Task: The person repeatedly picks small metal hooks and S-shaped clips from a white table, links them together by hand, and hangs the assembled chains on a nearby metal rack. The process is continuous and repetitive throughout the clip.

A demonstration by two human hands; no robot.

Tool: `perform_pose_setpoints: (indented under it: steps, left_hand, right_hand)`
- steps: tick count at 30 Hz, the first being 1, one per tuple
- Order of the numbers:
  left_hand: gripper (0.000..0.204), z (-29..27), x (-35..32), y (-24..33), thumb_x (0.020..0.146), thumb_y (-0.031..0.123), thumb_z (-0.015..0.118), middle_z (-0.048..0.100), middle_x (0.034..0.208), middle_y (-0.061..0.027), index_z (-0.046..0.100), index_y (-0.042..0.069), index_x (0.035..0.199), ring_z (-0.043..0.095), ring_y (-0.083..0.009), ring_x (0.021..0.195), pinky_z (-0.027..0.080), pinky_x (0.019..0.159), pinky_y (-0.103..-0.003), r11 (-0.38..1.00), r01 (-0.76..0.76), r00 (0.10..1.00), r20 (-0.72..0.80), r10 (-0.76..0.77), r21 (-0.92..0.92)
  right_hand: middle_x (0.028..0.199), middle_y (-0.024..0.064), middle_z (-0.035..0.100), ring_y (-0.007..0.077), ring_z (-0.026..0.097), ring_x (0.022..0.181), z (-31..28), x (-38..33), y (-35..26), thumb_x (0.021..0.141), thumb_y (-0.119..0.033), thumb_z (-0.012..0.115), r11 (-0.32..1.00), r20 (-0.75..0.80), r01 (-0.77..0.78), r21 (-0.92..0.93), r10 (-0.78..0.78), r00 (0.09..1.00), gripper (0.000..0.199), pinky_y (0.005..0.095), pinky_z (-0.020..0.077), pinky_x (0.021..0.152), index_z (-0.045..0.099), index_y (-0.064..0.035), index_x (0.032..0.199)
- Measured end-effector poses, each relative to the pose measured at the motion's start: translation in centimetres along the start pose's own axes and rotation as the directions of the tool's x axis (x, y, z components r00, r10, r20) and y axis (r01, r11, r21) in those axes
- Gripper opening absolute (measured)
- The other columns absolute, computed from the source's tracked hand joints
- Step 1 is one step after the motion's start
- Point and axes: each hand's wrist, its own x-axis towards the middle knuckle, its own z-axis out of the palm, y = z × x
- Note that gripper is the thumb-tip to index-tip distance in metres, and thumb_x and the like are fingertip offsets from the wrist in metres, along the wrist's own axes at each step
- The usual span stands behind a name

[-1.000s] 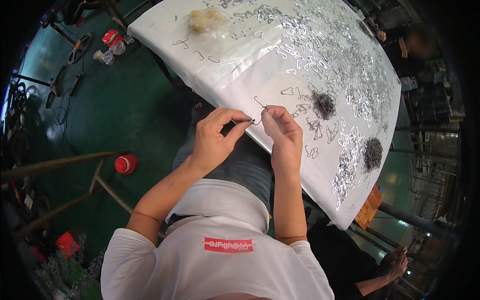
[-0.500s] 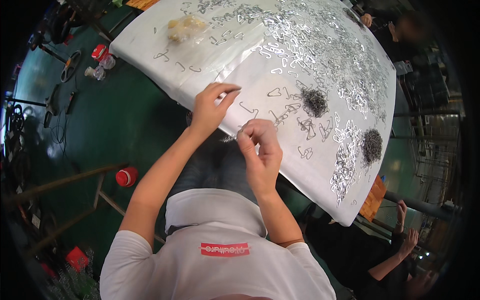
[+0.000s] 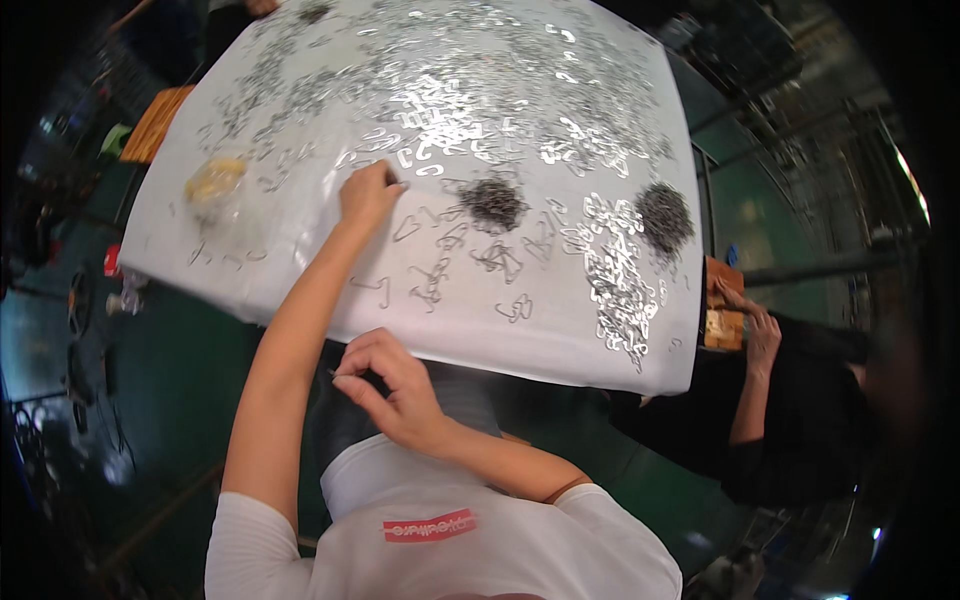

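My left hand point(image 3: 370, 195) is stretched over the white-covered table point(image 3: 300, 285), beside the bright metal wire hooks point(image 3: 435, 118). Its fingers are bent together; what they hold, if anything, is hidden. My right hand point(image 3: 392, 388) is in front of the table's near edge, above my lap. Its thumb and forefinger pinch a tiny dark bit too small to name. Between my hands and a dark heap of small metal pieces point(image 3: 493, 204) lie loose bent wire pieces point(image 3: 432, 282). A shiny pile of hooks point(image 3: 615, 275) lies further right.
A second dark heap point(image 3: 664, 220) stands near the table's right edge. A clear plastic bag with yellowish contents point(image 3: 215, 185) lies at the left. Another person's hand point(image 3: 762, 340) is at a wooden board point(image 3: 724, 300) on the right. More hooks cover the far half.
My left hand has reached away from me over the table. The right hand has drawn back toward my lap. The view has turned, shifting the table left.
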Motion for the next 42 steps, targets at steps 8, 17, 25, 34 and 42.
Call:
perform_pose_setpoints:
  steps: [8, 17, 25, 34, 42]
  left_hand:
    - [0.016, -5.3, -6.3, 0.7, 0.084, 0.011, 0.067, 0.069, 0.08, -0.0044, 0.069, 0.0, 0.095, 0.067, -0.012, 0.084, 0.051, 0.07, -0.024, 0.823, 0.149, 0.988, 0.114, -0.103, -0.549]
    - [0.037, -11.9, -18.9, 1.9, 0.084, -0.008, 0.062, 0.062, 0.114, -0.0171, 0.055, -0.004, 0.12, 0.066, -0.0191, 0.092, 0.053, 0.082, -0.028, 0.678, -0.037, 0.97, -0.188, -0.151, -0.734]
    - [0.021, -12.8, -24.4, 3.9, 0.088, -0.006, 0.059, 0.067, 0.1, -0.0143, 0.061, -0.007, 0.109, 0.067, -0.0171, 0.089, 0.054, 0.082, -0.027, 0.639, -0.017, 0.955, -0.201, -0.216, -0.769]
    - [0.017, -12.0, -25.8, 5.1, 0.089, -0.005, 0.06, 0.068, 0.099, -0.0112, 0.064, -0.006, 0.106, 0.065, -0.015, 0.091, 0.052, 0.083, -0.025, 0.677, -0.071, 0.936, -0.283, -0.209, -0.733]
    - [0.015, -12.3, -26.2, 5.8, 0.088, -0.004, 0.061, 0.066, 0.106, -0.0138, 0.065, -0.005, 0.102, 0.064, -0.0164, 0.095, 0.051, 0.085, -0.028, 0.824, -0.149, 0.907, -0.407, -0.105, -0.546]
  right_hand:
    - [0.093, 0.0106, 0.056, 0.0205, 0.056, 0.082, -0.1, -0.2, 0.2, 0.085, -0.004, 0.065, 0.999, -0.028, 0.001, -0.043, -0.002, 1.0, 0.008, 0.0289, 0.0457, 0.074, 0.06, -0.0001, 0.089]
    - [0.09, 0.0093, 0.056, 0.0201, 0.055, 0.081, 0.2, -0.5, 0.7, 0.083, -0.002, 0.065, 0.99, -0.128, 0.12, -0.08, -0.129, 0.983, 0.008, 0.0288, 0.0449, 0.072, 0.059, -0.0005, 0.088]
    - [0.088, 0.008, 0.053, 0.0199, 0.055, 0.08, 1.3, -0.6, 1.3, 0.083, -0.004, 0.065, 0.982, -0.173, 0.135, -0.134, -0.157, 0.972, 0.01, 0.0303, 0.0447, 0.07, 0.056, -0.0009, 0.087]
    - [0.087, 0.0089, 0.055, 0.0258, 0.055, 0.078, 1.7, -1.3, 1.2, 0.083, -0.01, 0.065, 0.98, -0.18, 0.115, -0.164, -0.144, 0.973, 0.012, 0.0349, 0.0435, 0.069, 0.056, -0.002, 0.086]
    - [0.084, 0.0087, 0.056, 0.0227, 0.055, 0.073, 1.5, -1.3, 1.7, 0.082, -0.007, 0.067, 0.973, -0.169, 0.137, -0.188, -0.17, 0.971, 0.011, 0.0325, 0.0445, 0.064, 0.058, -0.0015, 0.085]
